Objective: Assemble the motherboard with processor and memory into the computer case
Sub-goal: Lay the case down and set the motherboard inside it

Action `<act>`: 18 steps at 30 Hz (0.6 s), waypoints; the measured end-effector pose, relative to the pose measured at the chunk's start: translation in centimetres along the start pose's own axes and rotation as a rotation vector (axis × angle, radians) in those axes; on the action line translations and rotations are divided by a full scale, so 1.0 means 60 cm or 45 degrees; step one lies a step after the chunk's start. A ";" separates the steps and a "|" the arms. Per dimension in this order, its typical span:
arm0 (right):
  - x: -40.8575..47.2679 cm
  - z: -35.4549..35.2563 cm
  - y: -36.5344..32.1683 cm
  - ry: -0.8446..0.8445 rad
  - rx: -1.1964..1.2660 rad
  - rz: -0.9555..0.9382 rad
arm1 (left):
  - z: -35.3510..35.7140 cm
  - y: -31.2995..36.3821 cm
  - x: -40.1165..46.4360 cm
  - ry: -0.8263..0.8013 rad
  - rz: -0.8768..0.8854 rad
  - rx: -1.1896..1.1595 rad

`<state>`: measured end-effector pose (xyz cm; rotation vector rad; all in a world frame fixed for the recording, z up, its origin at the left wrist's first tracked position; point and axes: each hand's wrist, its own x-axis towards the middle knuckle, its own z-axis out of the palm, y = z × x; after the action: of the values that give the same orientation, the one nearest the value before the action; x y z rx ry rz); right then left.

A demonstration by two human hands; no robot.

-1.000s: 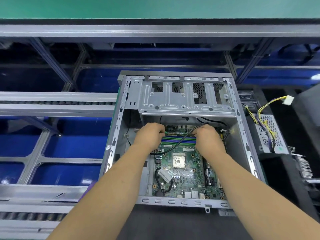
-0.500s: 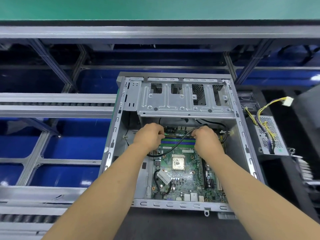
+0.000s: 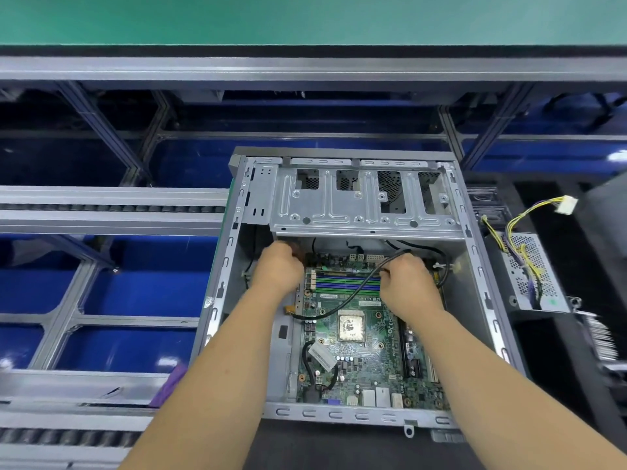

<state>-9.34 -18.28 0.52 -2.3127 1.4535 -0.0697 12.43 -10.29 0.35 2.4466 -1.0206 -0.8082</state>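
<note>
- A dark worktop is carrying the work, with a grey roller conveyor at its left edge, blue bins below it and a green surface running along the far side.
- The computer case is lying open in the middle of the worktop, with its metal drive cage at the far end.
- The motherboard is lying flat inside the case, toward its right wall; the processor is sitting in the middle of the board and the memory slots are lying across its far part.
- The left hand is reaching to the far left corner of the board, its fingers curled downward; whether they are gripping the board edge I cannot tell.
- The right hand is resting at the far right corner of the board, its fingers bent around a black cable that is crossing over the memory slots toward the left side of the board.
- A perforated metal power supply with yellow wires is lying on the worktop just beside the right wall of the case.
</note>
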 end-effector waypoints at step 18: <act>0.000 0.010 -0.030 -0.055 -0.210 -0.089 | 0.020 -0.017 -0.009 -0.081 -0.204 -0.169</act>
<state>-7.67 -17.40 0.62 -2.4805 1.4051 0.0833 11.89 -9.34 -0.94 2.4245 -0.7731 -0.9786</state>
